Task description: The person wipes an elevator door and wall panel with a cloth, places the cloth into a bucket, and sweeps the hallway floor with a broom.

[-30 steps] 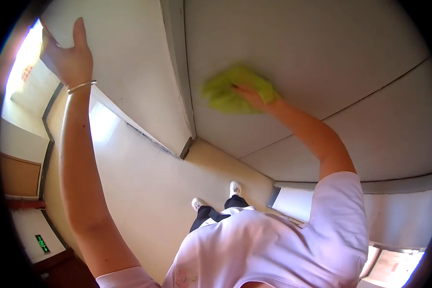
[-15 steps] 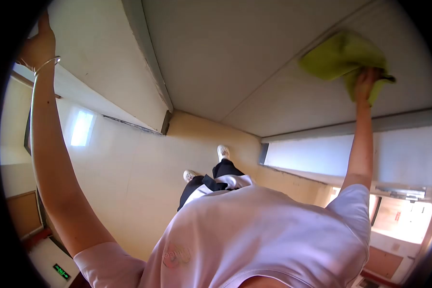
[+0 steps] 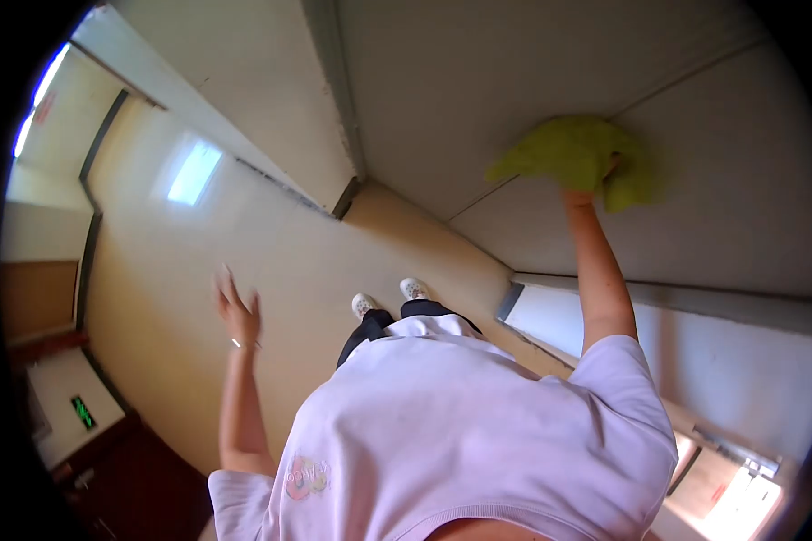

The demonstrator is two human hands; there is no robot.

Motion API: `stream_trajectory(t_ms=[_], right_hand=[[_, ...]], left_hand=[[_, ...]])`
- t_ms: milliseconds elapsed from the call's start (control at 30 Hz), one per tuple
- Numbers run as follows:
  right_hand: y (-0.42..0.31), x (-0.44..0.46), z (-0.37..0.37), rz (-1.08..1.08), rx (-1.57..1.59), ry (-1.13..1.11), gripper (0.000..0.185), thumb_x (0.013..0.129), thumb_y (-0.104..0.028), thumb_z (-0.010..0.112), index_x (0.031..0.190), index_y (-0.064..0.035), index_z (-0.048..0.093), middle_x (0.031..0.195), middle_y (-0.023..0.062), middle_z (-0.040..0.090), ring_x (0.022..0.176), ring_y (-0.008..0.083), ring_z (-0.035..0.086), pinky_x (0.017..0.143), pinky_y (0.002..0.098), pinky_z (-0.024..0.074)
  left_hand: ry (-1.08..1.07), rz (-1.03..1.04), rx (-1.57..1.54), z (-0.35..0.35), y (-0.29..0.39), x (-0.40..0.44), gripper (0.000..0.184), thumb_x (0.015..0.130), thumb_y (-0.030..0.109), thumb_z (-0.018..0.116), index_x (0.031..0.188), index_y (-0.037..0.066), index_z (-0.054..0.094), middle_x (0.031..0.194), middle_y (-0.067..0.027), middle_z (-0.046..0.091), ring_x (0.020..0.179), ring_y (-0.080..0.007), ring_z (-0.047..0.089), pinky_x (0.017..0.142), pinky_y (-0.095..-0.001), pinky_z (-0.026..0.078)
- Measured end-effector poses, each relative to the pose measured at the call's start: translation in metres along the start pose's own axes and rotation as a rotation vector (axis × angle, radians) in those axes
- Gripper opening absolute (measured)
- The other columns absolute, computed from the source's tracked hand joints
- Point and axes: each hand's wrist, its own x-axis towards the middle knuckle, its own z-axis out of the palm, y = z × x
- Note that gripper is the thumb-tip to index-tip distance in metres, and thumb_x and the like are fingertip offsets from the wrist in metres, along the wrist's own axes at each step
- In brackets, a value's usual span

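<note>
A green cloth (image 3: 568, 149) lies spread against a large grey panel (image 3: 478, 81), a little blurred by motion. My right hand (image 3: 595, 185) is on the cloth and grips it, with most of the fingers hidden in its folds. The cloth lies across the thin seam in the panel. My left hand (image 3: 237, 311) hangs in the air over the pale floor, fingers apart, holding nothing. It wears a bracelet at the wrist and is slightly blurred.
A pale door-like panel (image 3: 244, 81) with a worn edge stands at the upper left. My white shoes (image 3: 413, 288) are on the floor (image 3: 289, 261). A green lit sign (image 3: 83, 412) is at the lower left, above a dark red surface (image 3: 135, 478).
My left hand has left the pale panel's edge at the upper left and come down over the floor. My right hand first swept the cloth rightward, then moved back left.
</note>
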Motion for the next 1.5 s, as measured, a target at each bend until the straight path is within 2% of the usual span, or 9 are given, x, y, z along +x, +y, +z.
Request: stream_trajectory(t_ms=[133, 267, 333, 533, 733, 967, 1100, 1233, 1500], right_hand=[[-0.055, -0.004, 0.037, -0.167, 0.338, -0.091, 0.043, 0.081, -0.027, 0.044, 0.118, -0.0055, 0.038, 0.117, 0.0112, 0.041, 0.110, 0.0240, 0.036, 0.092, 0.0351, 0.0276], [-0.142, -0.022, 0.072, -0.331, 0.566, -0.134, 0.032, 0.081, -0.022, 0.040, 0.105, -0.0017, 0.048, 0.106, 0.0122, 0.050, 0.099, 0.0264, 0.045, 0.083, 0.0345, 0.0355], [-0.199, -0.042, 0.072, 0.213, 0.823, -0.883, 0.023, 0.079, -0.016, 0.044, 0.092, 0.0017, 0.051, 0.091, 0.0124, 0.054, 0.085, 0.0220, 0.049, 0.072, 0.0323, 0.0387], [-0.310, -0.160, 0.051, -0.399, 1.489, -1.510, 0.017, 0.077, 0.000, 0.042, 0.091, 0.0009, 0.052, 0.093, 0.0121, 0.054, 0.087, 0.0231, 0.051, 0.075, 0.0318, 0.0402], [-0.396, -0.170, -0.097, -1.589, 1.164, -1.189, 0.020, 0.066, -0.008, 0.050, 0.085, -0.0051, 0.053, 0.083, 0.0148, 0.054, 0.079, 0.0327, 0.049, 0.065, 0.0412, 0.0390], [-0.465, -0.241, -0.163, -2.014, 0.538, -1.106, 0.019, 0.064, -0.017, 0.053, 0.079, -0.0059, 0.054, 0.079, 0.0133, 0.054, 0.077, 0.0297, 0.051, 0.063, 0.0385, 0.0398], [-0.477, -0.302, -0.174, -1.823, 1.046, -0.936, 0.022, 0.069, -0.019, 0.051, 0.085, -0.0050, 0.053, 0.084, 0.0121, 0.055, 0.085, 0.0257, 0.052, 0.070, 0.0348, 0.0396], [-0.519, -0.347, -0.211, -0.141, 1.206, -2.263, 0.030, 0.081, -0.025, 0.039, 0.101, -0.0045, 0.049, 0.102, 0.0083, 0.049, 0.094, 0.0188, 0.047, 0.080, 0.0316, 0.0376], [-0.585, -0.446, -0.291, -0.655, 0.794, -2.538, 0.025, 0.078, -0.023, 0.046, 0.091, -0.0026, 0.053, 0.084, 0.0066, 0.054, 0.076, 0.0163, 0.051, 0.065, 0.0273, 0.0404]], left_hand=[[-0.697, -1.082, 0.096, -0.004, 0.034, -0.194, 0.071, 0.069, 0.032, 0.060, 0.126, 0.011, 0.024, 0.120, -0.0225, 0.033, 0.111, -0.0355, 0.032, 0.091, -0.0415, 0.028], [-0.559, -1.434, -0.324, 0.014, 0.040, -0.346, 0.048, 0.071, 0.028, 0.054, 0.107, -0.003, 0.048, 0.082, -0.0160, 0.057, 0.081, -0.0221, 0.054, 0.075, -0.0314, 0.041], [-0.325, -1.619, -0.618, 0.000, 0.102, -0.327, 0.043, 0.074, 0.028, 0.051, 0.103, -0.004, 0.051, 0.082, -0.0099, 0.057, 0.064, -0.0134, 0.049, 0.057, -0.0259, 0.040], [-0.057, -1.376, -0.924, -0.022, 0.195, -0.229, 0.045, 0.077, 0.032, 0.053, 0.109, 0.001, 0.047, 0.101, -0.0125, 0.054, 0.091, -0.0182, 0.051, 0.080, -0.0272, 0.040], [0.360, -1.168, -1.390, -0.029, 0.227, -0.221, 0.072, 0.072, 0.025, 0.062, 0.127, 0.007, 0.020, 0.106, -0.0118, 0.049, 0.097, -0.0173, 0.047, 0.084, -0.0274, 0.037], [0.588, -1.204, -1.068, -0.052, 0.225, -0.299, 0.076, 0.064, 0.012, 0.067, 0.125, 0.008, 0.024, 0.106, -0.0114, 0.049, 0.097, -0.0205, 0.047, 0.084, -0.0298, 0.038], [0.638, -1.328, -0.954, -0.078, 0.206, -0.367, 0.051, 0.067, 0.009, 0.064, 0.111, 0.003, 0.040, 0.102, -0.0096, 0.052, 0.093, -0.0180, 0.049, 0.081, -0.0290, 0.039], [0.823, -1.337, -0.946, -0.114, 0.191, -0.439, 0.032, 0.074, 0.008, 0.058, 0.104, 0.002, 0.050, 0.085, -0.0050, 0.058, 0.076, -0.0100, 0.053, 0.068, -0.0246, 0.043], [0.962, -1.483, -0.579, -0.135, 0.198, -0.539, 0.019, 0.077, 0.017, 0.055, 0.085, -0.001, 0.054, 0.069, -0.0076, 0.053, 0.062, -0.0106, 0.048, 0.057, -0.0239, 0.039]])
